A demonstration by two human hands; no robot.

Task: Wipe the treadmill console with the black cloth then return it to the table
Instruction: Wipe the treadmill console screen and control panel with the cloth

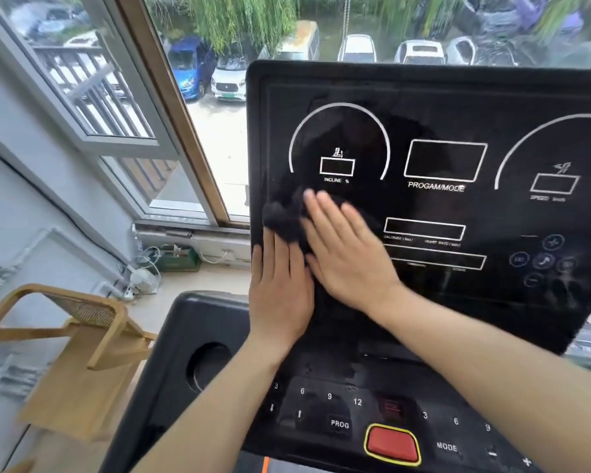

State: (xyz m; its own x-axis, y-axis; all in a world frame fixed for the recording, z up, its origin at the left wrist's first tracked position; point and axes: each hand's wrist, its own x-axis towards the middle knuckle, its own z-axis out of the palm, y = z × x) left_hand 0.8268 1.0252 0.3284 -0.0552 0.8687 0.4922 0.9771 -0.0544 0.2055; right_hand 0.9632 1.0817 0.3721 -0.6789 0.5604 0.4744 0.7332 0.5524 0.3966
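The black treadmill console (440,107) fills the right and centre, its upright display panel marked with white dials and boxes. A fluffy black cloth (282,216) lies bunched against the panel's lower left, under the INCLINE dial. My left hand (280,288) lies flat on the panel with its fingertips tucked into the cloth's lower edge. My right hand (348,247) presses flat on the cloth from the right, fingers spread and blurred. Most of the cloth is hidden under both hands.
Below the display are the button deck with a red stop button (392,444) and a round cup holder (209,367). A wooden chair (79,339) stands at the lower left. A window (171,107) over parked cars is behind the console.
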